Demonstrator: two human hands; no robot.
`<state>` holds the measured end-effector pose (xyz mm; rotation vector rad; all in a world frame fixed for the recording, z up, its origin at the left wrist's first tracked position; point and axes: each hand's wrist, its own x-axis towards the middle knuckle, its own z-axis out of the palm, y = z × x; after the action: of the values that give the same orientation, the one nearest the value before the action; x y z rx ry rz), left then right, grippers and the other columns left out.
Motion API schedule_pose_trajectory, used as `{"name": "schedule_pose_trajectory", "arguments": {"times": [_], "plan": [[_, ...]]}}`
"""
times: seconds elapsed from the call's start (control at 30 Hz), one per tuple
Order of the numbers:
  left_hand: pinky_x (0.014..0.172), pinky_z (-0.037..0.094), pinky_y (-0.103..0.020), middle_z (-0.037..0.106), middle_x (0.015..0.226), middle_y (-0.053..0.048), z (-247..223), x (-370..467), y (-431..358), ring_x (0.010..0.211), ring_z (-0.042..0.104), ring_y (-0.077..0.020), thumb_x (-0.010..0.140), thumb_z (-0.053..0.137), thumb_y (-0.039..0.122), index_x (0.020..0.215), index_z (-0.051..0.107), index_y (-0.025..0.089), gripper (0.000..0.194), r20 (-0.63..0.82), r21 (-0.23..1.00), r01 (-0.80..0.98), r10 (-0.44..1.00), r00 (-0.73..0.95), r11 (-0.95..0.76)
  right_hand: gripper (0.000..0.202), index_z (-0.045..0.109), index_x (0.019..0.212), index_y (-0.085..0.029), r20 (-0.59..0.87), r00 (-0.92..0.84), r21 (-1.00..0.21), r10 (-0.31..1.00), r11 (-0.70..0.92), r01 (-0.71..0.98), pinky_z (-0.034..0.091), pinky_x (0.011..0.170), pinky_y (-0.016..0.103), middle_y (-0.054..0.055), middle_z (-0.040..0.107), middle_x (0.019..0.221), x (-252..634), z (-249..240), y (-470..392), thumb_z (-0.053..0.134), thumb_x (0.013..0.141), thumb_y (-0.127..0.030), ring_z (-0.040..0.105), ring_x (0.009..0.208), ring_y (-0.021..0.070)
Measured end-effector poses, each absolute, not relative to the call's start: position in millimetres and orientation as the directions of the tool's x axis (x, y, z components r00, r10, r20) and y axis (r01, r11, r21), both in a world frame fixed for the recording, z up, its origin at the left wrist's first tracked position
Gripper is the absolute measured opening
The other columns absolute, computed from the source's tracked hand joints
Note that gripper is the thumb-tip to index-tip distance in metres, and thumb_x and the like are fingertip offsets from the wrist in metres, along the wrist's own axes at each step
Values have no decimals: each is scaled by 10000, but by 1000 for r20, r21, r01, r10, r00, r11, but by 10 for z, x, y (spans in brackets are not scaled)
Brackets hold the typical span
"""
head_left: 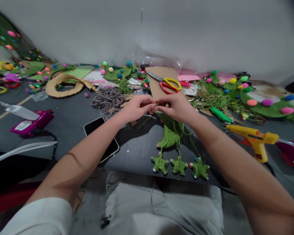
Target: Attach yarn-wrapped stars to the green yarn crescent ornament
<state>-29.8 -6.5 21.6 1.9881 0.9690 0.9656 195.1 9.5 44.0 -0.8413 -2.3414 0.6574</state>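
Observation:
My left hand (pixel 139 107) and my right hand (pixel 176 106) meet above the middle of the table, fingertips pinched close together. Whatever lies between the fingertips is too small to make out. Just below my right hand is a curved, green yarn-wrapped piece (pixel 171 133), its upper end hidden under the hand. From it run green strings to three yarn-wrapped stars: a left star (pixel 159 164), a middle star (pixel 178 165) and a right star (pixel 200 168), all near the table's front edge. Small coloured bits sit on the star tips.
Scissors (pixel 165 83) lie on brown cardboard (pixel 159 91) behind my hands. Grey yarn (pixel 109 99) and a phone (pixel 110 148) are to the left, with a cardboard ring (pixel 61 85) beyond. A yellow glue gun (pixel 256 138) stands right; green yarn (pixel 208 94) is heaped behind it.

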Motion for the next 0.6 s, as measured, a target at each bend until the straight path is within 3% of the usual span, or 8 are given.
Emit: {"name": "schedule_pose_trajectory", "arguments": {"times": [0.17, 0.3, 0.4, 0.6], "plan": [[694, 563, -268, 804, 855, -76, 267, -296, -82, 777, 729, -170, 821, 826, 414, 919, 834, 157, 276, 383, 854, 244, 872, 305, -460, 172, 821, 942, -206, 488, -531, -567, 693, 714, 410, 417, 659, 327, 49, 755, 801, 1975, 472, 15, 704, 949, -332, 566, 666, 163], [687, 529, -251, 793, 864, -63, 298, -296, -101, 767, 692, -147, 852, 794, 363, 916, 831, 161, 216, 476, 758, 321, 818, 322, -567, 206, 765, 889, -191, 522, -503, -553, 689, 723, 415, 415, 673, 321, 49, 724, 798, 1961, 462, -55, 661, 981, -344, 562, 684, 163], [709, 530, -250, 773, 886, -60, 331, -316, -124, 803, 683, -152, 939, 707, 418, 929, 784, 158, 272, 447, 691, 425, 808, 383, -584, 229, 714, 879, -193, 508, -503, -564, 699, 711, 419, 406, 679, 319, 48, 707, 813, 1941, 450, -96, 621, 1005, -360, 552, 700, 166], [825, 581, -281, 744, 1185, -120, 350, -344, -183, 928, 712, -169, 960, 643, 325, 1290, 710, 154, 377, 497, 617, 406, 734, 462, -674, 278, 689, 851, -184, 464, -501, -622, 731, 671, 403, 379, 665, 313, 17, 651, 740, 2022, 451, -106, 621, 1010, -402, 498, 657, 142]]}}
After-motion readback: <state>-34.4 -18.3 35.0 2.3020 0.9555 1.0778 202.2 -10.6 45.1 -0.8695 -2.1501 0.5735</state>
